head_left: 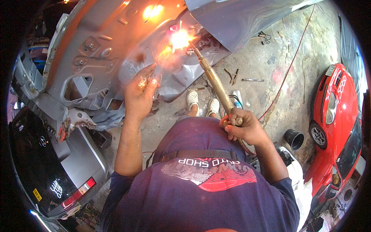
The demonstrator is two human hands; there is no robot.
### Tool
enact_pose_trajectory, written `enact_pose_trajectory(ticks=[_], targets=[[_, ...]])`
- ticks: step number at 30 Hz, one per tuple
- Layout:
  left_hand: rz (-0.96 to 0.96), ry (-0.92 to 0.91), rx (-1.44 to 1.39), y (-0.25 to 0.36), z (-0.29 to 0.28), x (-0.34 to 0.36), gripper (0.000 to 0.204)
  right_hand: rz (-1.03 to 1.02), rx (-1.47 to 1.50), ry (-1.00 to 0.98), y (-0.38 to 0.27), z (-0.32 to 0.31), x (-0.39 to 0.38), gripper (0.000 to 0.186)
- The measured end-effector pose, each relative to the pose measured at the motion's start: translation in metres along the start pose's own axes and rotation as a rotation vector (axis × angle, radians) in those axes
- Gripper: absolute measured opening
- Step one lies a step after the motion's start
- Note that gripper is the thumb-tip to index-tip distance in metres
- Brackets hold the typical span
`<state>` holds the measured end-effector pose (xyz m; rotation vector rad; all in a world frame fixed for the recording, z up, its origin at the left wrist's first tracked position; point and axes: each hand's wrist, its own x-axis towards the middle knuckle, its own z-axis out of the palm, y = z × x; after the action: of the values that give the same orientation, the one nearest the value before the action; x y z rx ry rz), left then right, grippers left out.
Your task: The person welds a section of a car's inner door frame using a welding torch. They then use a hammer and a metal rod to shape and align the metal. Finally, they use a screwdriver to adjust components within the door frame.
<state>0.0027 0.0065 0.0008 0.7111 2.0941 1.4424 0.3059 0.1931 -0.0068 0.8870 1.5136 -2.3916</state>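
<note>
Over a concrete floor [288, 50], holding a brass torch [217, 85] in curled right fingers [240, 115] and thin looped wire [144, 57] in pinched left fingers [147, 73], with fire [180, 39] lit at the gray car panel [116, 33] beyond both, seemingly partway done, with an unknown amount left.

This place is a workshop for repairing car bodies. In the right hand [240, 125] there is a brass gas torch [218, 85], and its flame [181, 39] burns against a bare grey body panel [104, 33], beyond the left hand [141, 94]. To the right of the right hand a red car [348, 116] is parked on stained concrete floor [286, 46]; to the left of the left hand, and nearer, stands a silver-and-black vehicle [87, 154].
</note>
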Motion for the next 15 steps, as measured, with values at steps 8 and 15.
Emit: enact_pose_trajectory(ticks=[8,15], targets=[[-0.011,0.018,-0.031,-0.0021,0.0017,0.0001,0.04,0.009,-0.007,0.005,-0.0007,0.0017,0.0007,0.022],[0.0,0.0,-0.029,-0.0017,0.001,0.0023,0.04,-0.003,-0.016,-0.001,0.0025,0.0001,0.0005,0.027]])
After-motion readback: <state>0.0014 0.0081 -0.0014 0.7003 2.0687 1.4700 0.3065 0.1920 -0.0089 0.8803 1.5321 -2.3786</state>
